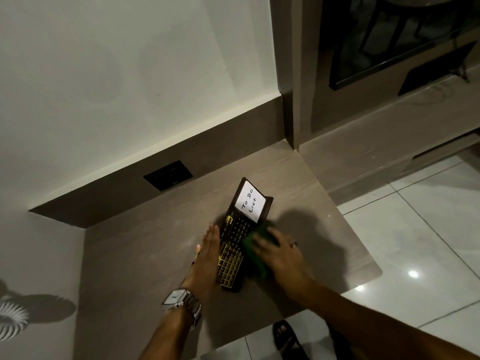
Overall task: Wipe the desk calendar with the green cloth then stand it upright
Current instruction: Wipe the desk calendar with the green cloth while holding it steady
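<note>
A dark desk calendar (235,245) with gold date grids lies flat on the wooden desk (145,258), its far flap raised and showing a white "To Do List" note (250,201). My left hand (206,258) rests flat against the calendar's left edge, fingers straight, a metal watch on the wrist. My right hand (279,253) presses the green cloth (255,244) onto the calendar's right side; the hand covers part of the cloth.
A black socket plate (168,175) sits in the dark backsplash behind the desk. The desk's rounded right edge drops to a white tiled floor (415,229). A sandalled foot (285,336) shows below the front edge. A white ribbed object (11,317) is at far left.
</note>
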A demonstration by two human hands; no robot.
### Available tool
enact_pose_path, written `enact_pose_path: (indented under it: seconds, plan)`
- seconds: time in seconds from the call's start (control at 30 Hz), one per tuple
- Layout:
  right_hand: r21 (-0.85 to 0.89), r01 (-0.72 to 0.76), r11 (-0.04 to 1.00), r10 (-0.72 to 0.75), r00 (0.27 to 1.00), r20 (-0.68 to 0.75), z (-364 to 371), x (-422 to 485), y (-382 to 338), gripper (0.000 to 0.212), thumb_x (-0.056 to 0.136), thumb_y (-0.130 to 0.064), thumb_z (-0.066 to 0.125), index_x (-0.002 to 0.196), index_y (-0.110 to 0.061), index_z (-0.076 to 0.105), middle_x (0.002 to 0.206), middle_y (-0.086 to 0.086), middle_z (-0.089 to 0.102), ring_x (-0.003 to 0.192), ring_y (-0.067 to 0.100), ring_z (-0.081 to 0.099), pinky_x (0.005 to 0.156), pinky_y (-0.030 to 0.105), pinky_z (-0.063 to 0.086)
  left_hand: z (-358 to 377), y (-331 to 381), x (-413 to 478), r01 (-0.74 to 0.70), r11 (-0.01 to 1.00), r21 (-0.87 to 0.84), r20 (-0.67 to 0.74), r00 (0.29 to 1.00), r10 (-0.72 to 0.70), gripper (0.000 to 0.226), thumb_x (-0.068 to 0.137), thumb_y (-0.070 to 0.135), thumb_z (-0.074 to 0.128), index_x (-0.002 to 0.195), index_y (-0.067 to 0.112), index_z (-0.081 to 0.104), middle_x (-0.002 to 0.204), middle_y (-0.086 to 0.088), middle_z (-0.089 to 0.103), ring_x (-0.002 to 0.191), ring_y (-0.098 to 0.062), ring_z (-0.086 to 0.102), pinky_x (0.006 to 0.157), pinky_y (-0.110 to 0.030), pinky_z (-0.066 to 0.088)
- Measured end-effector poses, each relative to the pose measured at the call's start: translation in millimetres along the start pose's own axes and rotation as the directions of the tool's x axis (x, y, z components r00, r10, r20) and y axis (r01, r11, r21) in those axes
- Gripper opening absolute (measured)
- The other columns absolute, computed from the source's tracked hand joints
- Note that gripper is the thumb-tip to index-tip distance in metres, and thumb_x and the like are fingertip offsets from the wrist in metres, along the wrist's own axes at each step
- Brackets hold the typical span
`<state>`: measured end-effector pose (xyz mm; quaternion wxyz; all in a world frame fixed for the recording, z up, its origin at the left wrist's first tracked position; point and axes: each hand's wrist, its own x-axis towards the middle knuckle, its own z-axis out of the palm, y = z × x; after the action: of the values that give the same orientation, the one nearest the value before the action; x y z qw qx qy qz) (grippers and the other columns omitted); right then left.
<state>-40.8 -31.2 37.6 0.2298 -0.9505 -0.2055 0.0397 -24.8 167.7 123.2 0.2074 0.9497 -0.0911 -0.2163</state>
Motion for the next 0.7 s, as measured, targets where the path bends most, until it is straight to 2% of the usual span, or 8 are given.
enact_pose_path:
  seconds: [0.1, 0.2, 0.27, 0.4, 0.47, 0.53, 0.57, 0.7]
  plan:
    - [-0.074, 0.222, 0.972, -0.220, 0.975, 0.030, -4, -6, -2, 0.074, 0.063, -0.026, 0.087, 0.131, -0.029, 0.056, 0.141, -0.001, 0.053, 0.130, 0.037, 0.044, 0.095, 0.056, 0.043, -2, 0, 0, -0.007, 1.000, 0.013, 0.018, 1.000, 0.007, 0.111, 0.083, 0.024, 0.071, 0.134, 0.021, -0.027, 0.147, 0.004, -0.030, 0.142, -0.016, -0.024, 0.117, -0.037, -0.011]
    - [-0.064, -0.141, 0.988, 0.135, 0.987, -0.085, -25, 25, 26, 0.068, 0.077, -0.017, 0.077, 0.138, -0.028, 0.049, 0.149, 0.001, 0.043, 0.137, 0.037, 0.030, 0.102, 0.056, 0.038, -2, 5, 0, -0.001, 1.000, 0.008, -0.005, 1.000, 0.001, 0.100, 0.090, 0.020, 0.062, 0.141, 0.017, -0.023, 0.151, 0.000, -0.028, 0.146, -0.019, -0.020, 0.115, -0.034, -0.013]
    - [-0.075, -0.216, 0.973, 0.210, 0.974, -0.080, -24, 29, 18, 0.063, 0.076, -0.019, 0.077, 0.133, -0.028, 0.053, 0.145, 0.001, 0.047, 0.134, 0.035, 0.029, 0.099, 0.054, 0.039, 0, 5, 2, 0.021, 1.000, -0.001, -0.025, 0.999, -0.021, 0.094, 0.092, 0.020, 0.060, 0.146, 0.014, -0.018, 0.154, -0.002, -0.026, 0.146, -0.020, -0.019, 0.115, -0.034, -0.013]
    - [-0.101, 0.260, 0.960, -0.250, 0.963, 0.098, 3, -12, -14, 0.061, 0.062, -0.030, 0.084, 0.119, -0.031, 0.064, 0.130, -0.001, 0.061, 0.119, 0.034, 0.048, 0.086, 0.049, 0.050, 2, -1, 2, 0.030, 0.999, -0.018, -0.006, 1.000, -0.030, 0.105, 0.087, 0.031, 0.066, 0.138, 0.024, -0.025, 0.149, 0.005, -0.028, 0.143, -0.015, -0.022, 0.117, -0.037, -0.010]
    - [0.039, 0.054, 0.998, -0.054, 0.999, 0.001, -8, -5, 5, 0.059, 0.074, -0.024, 0.078, 0.128, -0.032, 0.057, 0.135, 0.003, 0.055, 0.117, 0.038, 0.053, 0.084, 0.051, 0.051, 3, -5, 2, 0.028, 1.000, -0.010, 0.008, 1.000, -0.028, 0.100, 0.089, 0.035, 0.062, 0.135, 0.027, -0.027, 0.150, 0.005, -0.029, 0.141, -0.013, -0.023, 0.117, -0.038, -0.010]
    - [0.239, -0.355, 0.904, 0.384, 0.920, -0.083, -23, 15, 17, 0.065, 0.083, -0.012, 0.068, 0.141, -0.031, 0.043, 0.143, 0.008, 0.044, 0.120, 0.038, 0.047, 0.093, 0.050, 0.048, 4, -5, 3, 0.029, 1.000, -0.010, 0.015, 0.999, -0.029, 0.097, 0.090, 0.035, 0.059, 0.134, 0.028, -0.027, 0.150, 0.006, -0.030, 0.141, -0.013, -0.024, 0.116, -0.039, -0.010]
    - [0.237, -0.411, 0.880, 0.446, 0.888, -0.113, -26, 22, 8, 0.074, 0.080, -0.005, 0.067, 0.144, -0.028, 0.039, 0.145, 0.010, 0.041, 0.123, 0.037, 0.044, 0.096, 0.050, 0.047, 4, -3, 3, 0.031, 0.999, -0.013, 0.011, 0.999, -0.031, 0.098, 0.090, 0.034, 0.060, 0.134, 0.028, -0.026, 0.150, 0.006, -0.029, 0.141, -0.014, -0.023, 0.115, -0.038, -0.011]
    - [0.185, -0.076, 0.980, 0.089, 0.994, -0.062, 1, 2, -49, 0.096, 0.068, 0.004, 0.076, 0.147, -0.027, 0.032, 0.155, 0.005, 0.030, 0.130, 0.037, 0.038, 0.094, 0.052, 0.048, 3, -1, 4, 0.051, 0.999, 0.012, -0.016, 0.999, -0.050, 0.102, 0.087, 0.024, 0.066, 0.139, 0.023, -0.022, 0.158, -0.002, -0.022, 0.146, -0.018, -0.018, 0.116, -0.038, -0.010]
